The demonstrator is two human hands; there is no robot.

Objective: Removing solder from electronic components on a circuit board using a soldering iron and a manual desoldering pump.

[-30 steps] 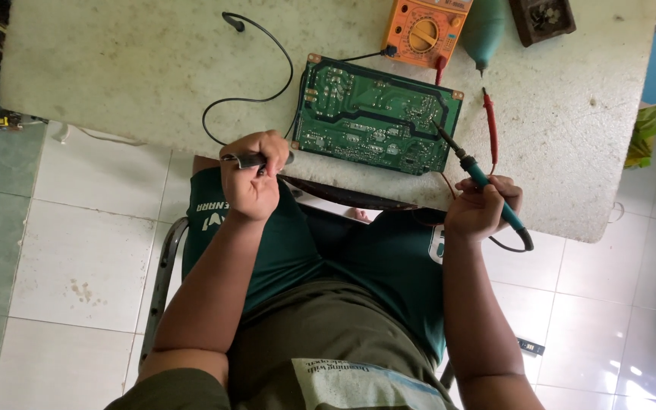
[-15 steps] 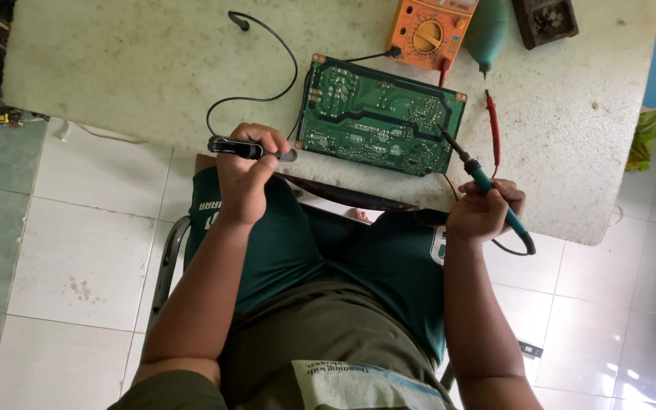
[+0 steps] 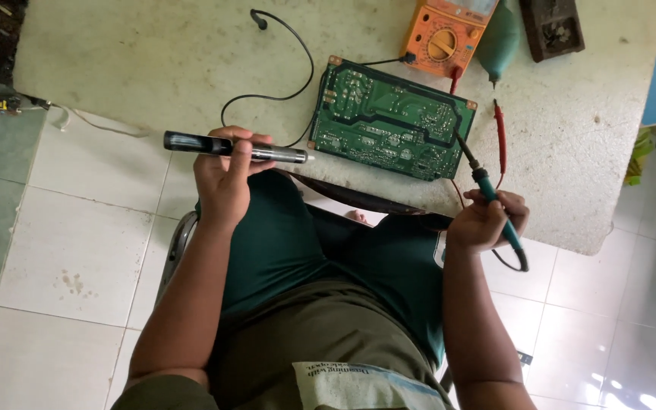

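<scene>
Head view: the left hand (image 3: pixel 225 178) is closed around a dark pen-shaped tool (image 3: pixel 233 147), held level at 9 o'clock of the green circuit board (image 3: pixel 390 121). The right hand (image 3: pixel 484 220) grips a soldering iron (image 3: pixel 487 190) by its teal handle, tip touching the board's 4 o'clock edge. The board lies flat on the table (image 3: pixel 153 61); it looks light, stiff and fragile, best held by its bare edges

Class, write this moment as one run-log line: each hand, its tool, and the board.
left hand: holds desoldering pump, off board | right hand: holds soldering iron, tip on circuit board | multimeter beside board
</scene>
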